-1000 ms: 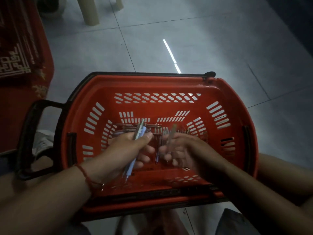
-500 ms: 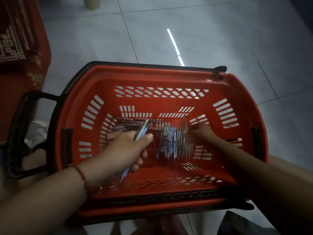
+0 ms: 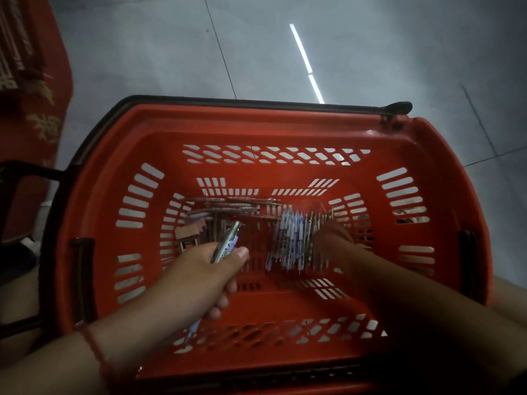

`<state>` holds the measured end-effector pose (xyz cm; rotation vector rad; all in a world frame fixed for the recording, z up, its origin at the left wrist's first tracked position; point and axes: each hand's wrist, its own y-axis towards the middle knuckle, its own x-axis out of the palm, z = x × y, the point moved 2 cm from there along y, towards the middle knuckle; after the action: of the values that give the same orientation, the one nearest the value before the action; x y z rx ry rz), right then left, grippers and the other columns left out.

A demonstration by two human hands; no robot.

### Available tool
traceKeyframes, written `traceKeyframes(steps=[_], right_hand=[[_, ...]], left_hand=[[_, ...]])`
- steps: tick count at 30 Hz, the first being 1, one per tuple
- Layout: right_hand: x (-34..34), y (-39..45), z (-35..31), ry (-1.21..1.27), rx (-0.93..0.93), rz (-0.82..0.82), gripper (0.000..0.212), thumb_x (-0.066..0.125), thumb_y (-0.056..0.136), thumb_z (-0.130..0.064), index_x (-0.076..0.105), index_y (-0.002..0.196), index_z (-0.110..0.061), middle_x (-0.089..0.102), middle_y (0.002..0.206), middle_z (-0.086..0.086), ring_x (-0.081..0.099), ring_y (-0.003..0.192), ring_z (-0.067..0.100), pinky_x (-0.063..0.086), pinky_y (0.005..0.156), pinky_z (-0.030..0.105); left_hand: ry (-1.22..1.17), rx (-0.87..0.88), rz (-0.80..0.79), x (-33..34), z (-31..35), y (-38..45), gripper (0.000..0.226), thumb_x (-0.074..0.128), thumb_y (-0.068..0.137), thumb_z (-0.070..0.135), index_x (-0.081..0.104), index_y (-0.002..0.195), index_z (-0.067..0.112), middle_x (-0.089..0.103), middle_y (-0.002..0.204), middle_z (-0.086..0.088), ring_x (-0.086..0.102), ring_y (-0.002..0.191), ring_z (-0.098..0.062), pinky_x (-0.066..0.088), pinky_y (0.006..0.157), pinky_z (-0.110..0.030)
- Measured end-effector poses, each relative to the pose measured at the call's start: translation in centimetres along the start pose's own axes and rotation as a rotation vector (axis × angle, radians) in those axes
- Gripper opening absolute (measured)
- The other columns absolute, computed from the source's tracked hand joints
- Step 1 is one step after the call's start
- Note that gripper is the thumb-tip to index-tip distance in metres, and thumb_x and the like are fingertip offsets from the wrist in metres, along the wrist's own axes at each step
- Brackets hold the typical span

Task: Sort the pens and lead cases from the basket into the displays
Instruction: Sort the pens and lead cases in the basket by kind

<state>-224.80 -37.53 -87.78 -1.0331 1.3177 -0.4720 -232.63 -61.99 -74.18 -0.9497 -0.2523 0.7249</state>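
A red plastic basket (image 3: 285, 129) with slotted walls sits in front of me on the floor. On its bottom lies a pile of blue-and-white pens (image 3: 291, 238) in the middle and a heap of darker pens and small lead cases (image 3: 219, 212) to the left. My left hand (image 3: 199, 275) is inside the basket, closed around a small bunch of pens (image 3: 228, 243) that stick out above my thumb. My right hand (image 3: 333, 240) rests on the right edge of the blue-and-white pile, blurred; whether it grips anything is unclear.
The basket's black handle (image 3: 17, 169) folds out to the left. A red cloth with gold patterns (image 3: 34, 115) hangs at the far left. Grey floor tiles (image 3: 370, 52) stretch beyond the basket. My legs flank the basket at both lower corners.
My right hand left my left hand, moved right and down onto the pen pile in the basket. My left hand kept its bunch of pens and barely moved.
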Motion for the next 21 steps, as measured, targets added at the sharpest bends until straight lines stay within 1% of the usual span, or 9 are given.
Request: traceKeyframes(steps=[1, 3, 5, 7, 10, 13, 17, 19, 21], right_hand=[[-0.4, 0.3, 0.1, -0.066, -0.056, 0.014, 0.031, 0.047, 0.102, -0.010, 0.057, 0.128, 0.003, 0.063, 0.112, 0.013, 0.042, 0.057, 0.008, 0.033, 0.030, 0.010], [-0.8, 0.9, 0.5, -0.084, -0.037, 0.005, 0.030, 0.052, 0.099, -0.014, 0.061, 0.124, 0.001, 0.064, 0.107, 0.010, 0.044, 0.061, 0.013, 0.040, 0.039, 0.016], [-0.8, 1.5, 0.6, -0.073, -0.017, 0.014, 0.030, 0.056, 0.096, -0.020, 0.064, 0.118, -0.002, 0.059, 0.084, 0.003, 0.045, 0.068, 0.015, 0.038, 0.050, 0.021], [-1.0, 1.8, 0.7, -0.061, -0.042, 0.008, 0.022, 0.058, 0.094, -0.022, 0.066, 0.106, -0.005, 0.046, 0.072, -0.001, 0.044, 0.063, 0.014, 0.034, 0.050, 0.022], [-1.4, 0.5, -0.1, -0.080, -0.125, -0.005, 0.021, 0.055, 0.096, -0.024, 0.055, 0.076, -0.017, 0.050, 0.073, -0.001, 0.046, 0.060, 0.010, 0.039, 0.052, 0.022], [-1.4, -4.1, -1.5, -0.075, -0.266, -0.092, 0.026, 0.050, 0.101, -0.027, 0.064, 0.090, -0.009, 0.065, 0.083, 0.009, 0.061, 0.069, 0.016, 0.056, 0.065, 0.030], [-0.5, -13.3, -2.8, 0.295, -0.358, -0.392, 0.017, 0.060, 0.097, -0.027, 0.068, 0.092, -0.013, 0.064, 0.072, 0.002, 0.058, 0.060, 0.013, 0.048, 0.056, 0.025], [0.0, -17.2, -3.1, 0.527, -0.340, -0.574, 0.012, 0.063, 0.095, -0.028, 0.070, 0.093, -0.019, 0.058, 0.068, -0.001, 0.054, 0.057, 0.012, 0.042, 0.052, 0.024], [0.7, -19.4, -3.2, 0.675, -0.356, -0.608, 0.012, 0.062, 0.096, -0.027, 0.072, 0.090, -0.022, 0.054, 0.067, -0.002, 0.051, 0.055, 0.011, 0.038, 0.051, 0.023]], left_hand=[[-0.001, -0.004, 0.003, 0.0, 0.0, 0.0, 0.026, 0.053, 0.095, 0.044, 0.067, 0.100, 0.023, 0.061, 0.058, 0.006, 0.057, 0.051, -0.010, 0.048, 0.049, -0.024], [0.003, -0.007, 0.003, -0.2, -0.1, 0.1, 0.026, 0.053, 0.095, 0.045, 0.067, 0.100, 0.023, 0.061, 0.057, 0.007, 0.057, 0.051, -0.010, 0.048, 0.050, -0.025], [0.002, -0.012, 0.002, -0.3, -0.2, 0.1, 0.026, 0.053, 0.095, 0.045, 0.067, 0.101, 0.024, 0.060, 0.057, 0.007, 0.056, 0.052, -0.009, 0.048, 0.050, -0.024], [0.005, -0.011, -0.005, -0.4, -0.1, 0.1, 0.026, 0.052, 0.095, 0.045, 0.066, 0.101, 0.024, 0.060, 0.059, 0.006, 0.057, 0.053, -0.009, 0.048, 0.051, -0.024], [-0.018, 0.005, -0.012, -0.1, 0.1, 0.2, 0.026, 0.051, 0.096, 0.045, 0.067, 0.099, 0.025, 0.064, 0.062, 0.003, 0.059, 0.055, -0.013, 0.049, 0.053, -0.027], [-0.059, 0.021, -0.017, 0.4, 0.4, 0.5, 0.027, 0.052, 0.096, 0.045, 0.069, 0.095, 0.024, 0.067, 0.064, -0.001, 0.062, 0.059, -0.017, 0.052, 0.059, -0.034], [0.052, 0.109, 0.026, 0.5, 0.5, 0.2, 0.039, 0.050, 0.092, 0.059, 0.073, 0.090, 0.027, 0.072, 0.074, 0.002, 0.070, 0.072, -0.016, 0.056, 0.081, -0.043], [0.113, 0.146, 0.066, 0.4, 0.8, -0.3, 0.041, 0.050, 0.090, 0.063, 0.075, 0.089, 0.029, 0.072, 0.081, 0.005, 0.069, 0.078, -0.012, 0.055, 0.084, -0.039], [0.159, 0.180, 0.050, 0.7, 1.5, -1.2, 0.040, 0.048, 0.092, 0.060, 0.075, 0.093, 0.031, 0.071, 0.091, 0.011, 0.066, 0.086, -0.005, 0.052, 0.086, -0.032]])
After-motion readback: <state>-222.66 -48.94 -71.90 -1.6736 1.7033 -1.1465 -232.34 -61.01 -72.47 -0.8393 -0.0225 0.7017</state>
